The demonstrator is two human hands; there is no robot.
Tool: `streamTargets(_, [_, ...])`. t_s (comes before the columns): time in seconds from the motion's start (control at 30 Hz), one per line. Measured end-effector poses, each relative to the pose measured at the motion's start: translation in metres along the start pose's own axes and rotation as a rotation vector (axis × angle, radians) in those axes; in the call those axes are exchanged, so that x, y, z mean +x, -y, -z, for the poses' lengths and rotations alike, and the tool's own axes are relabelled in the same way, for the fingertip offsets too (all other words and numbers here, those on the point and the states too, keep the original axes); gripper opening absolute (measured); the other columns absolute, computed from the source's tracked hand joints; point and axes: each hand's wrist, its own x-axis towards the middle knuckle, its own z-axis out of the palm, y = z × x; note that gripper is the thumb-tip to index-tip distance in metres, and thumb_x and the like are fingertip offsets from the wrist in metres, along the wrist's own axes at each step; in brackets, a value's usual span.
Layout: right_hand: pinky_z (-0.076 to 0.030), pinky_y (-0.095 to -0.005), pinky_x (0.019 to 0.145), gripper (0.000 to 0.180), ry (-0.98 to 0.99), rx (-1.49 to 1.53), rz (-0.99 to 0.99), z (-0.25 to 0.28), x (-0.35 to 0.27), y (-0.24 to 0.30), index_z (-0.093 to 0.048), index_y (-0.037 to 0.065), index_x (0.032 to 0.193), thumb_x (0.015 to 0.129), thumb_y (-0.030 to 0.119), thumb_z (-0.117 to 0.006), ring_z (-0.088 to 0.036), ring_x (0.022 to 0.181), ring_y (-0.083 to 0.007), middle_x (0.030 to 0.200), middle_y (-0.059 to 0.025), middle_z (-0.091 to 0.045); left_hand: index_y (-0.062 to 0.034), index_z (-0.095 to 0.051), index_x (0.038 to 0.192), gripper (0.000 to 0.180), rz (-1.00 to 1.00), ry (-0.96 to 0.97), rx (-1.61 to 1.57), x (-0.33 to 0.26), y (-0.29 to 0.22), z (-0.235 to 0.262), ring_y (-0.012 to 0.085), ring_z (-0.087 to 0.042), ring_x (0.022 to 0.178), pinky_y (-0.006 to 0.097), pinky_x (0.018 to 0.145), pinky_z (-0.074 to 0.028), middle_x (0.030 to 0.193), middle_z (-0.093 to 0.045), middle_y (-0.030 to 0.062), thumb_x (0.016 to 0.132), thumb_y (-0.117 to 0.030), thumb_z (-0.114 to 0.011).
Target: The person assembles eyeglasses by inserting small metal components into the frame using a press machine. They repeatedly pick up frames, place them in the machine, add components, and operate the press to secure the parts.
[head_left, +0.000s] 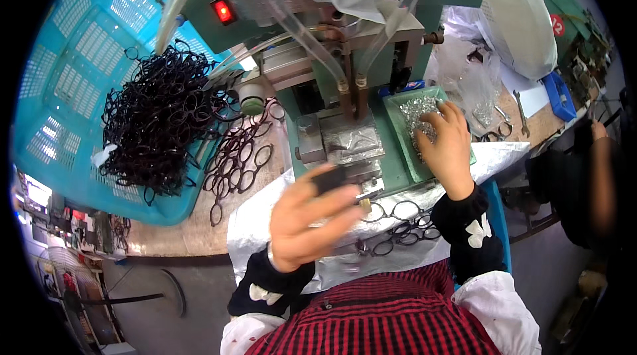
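One small dark piece [330, 178] is sitting pinched in the left hand [308, 219], thumb and fingers closing narrow around it, though it's blurry so I can't tell exactly what it is, probably a bit of an eyeglass frame. Looks light and stiff, likely a little slick, so I'd guess a fingertip pinch at the edges is the way to go. It's hovering just in front of the green press machine [338, 89], above the foil-covered ledge [265, 215] where a few finished black frames [398, 222] are lying. The right hand [446, 142] is reaching into the green tray [398, 123] of tiny silvery metal parts [418, 113], fingers curled down into them; can't tell if it's actually got one. Off to the left a big tangle of black frames [159, 123] is spilling out of a blue basket [73, 89].
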Motion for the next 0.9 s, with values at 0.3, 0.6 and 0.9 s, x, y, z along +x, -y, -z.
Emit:
streamTargets(0.3, [-0.047, -0.0434, 0.091, 0.008, 0.003, 0.107, -0.131, -0.011, -0.004, -0.020, -0.069, 0.009, 0.084, 0.078, 0.014, -0.072, -0.058, 0.109, -0.0355, 0.113, -0.0137, -0.064, -0.0062, -0.073, 0.103, 0.036, -0.094, 0.072, 0.036, 0.008, 0.022, -0.031, 0.0309, -0.066, 0.092, 0.049, 0.087, -0.058, 0.109, -0.071, 0.0114, 0.068, 0.001, -0.075])
streamTargets(0.6, [-0.051, -0.0404, 0.088, 0.020, 0.020, 0.115, 0.228, -0.037, 0.027, -0.032, -0.065, 0.004, 0.103, 0.084, 0.010, -0.068, -0.062, 0.110, -0.0309, 0.111, -0.0144, -0.066, -0.0090, -0.071, 0.111, 0.038, 0.088, 0.009, 0.095, -0.018, -0.008, -0.031, 0.0288, -0.065, 0.094, 0.050, 0.100, -0.049, 0.121, -0.069, 0.0118, 0.073, -0.009, -0.076])
streamTargets(0.9, [-0.046, -0.0254, 0.082, 0.013, -0.238, 1.135, -0.560, -0.038, -0.024, -0.066, -0.066, 0.001, 0.106, 0.095, 0.006, -0.062, -0.060, 0.086, -0.0114, 0.093, -0.0028, -0.065, -0.0022, -0.070, 0.098, 0.010, 0.796, -0.480, 0.956, -0.083, -0.032, 0.129, 0.0272, -0.063, 0.102, 0.042, 0.094, -0.044, 0.107, -0.070, 0.0109, 0.090, -0.007, -0.065])
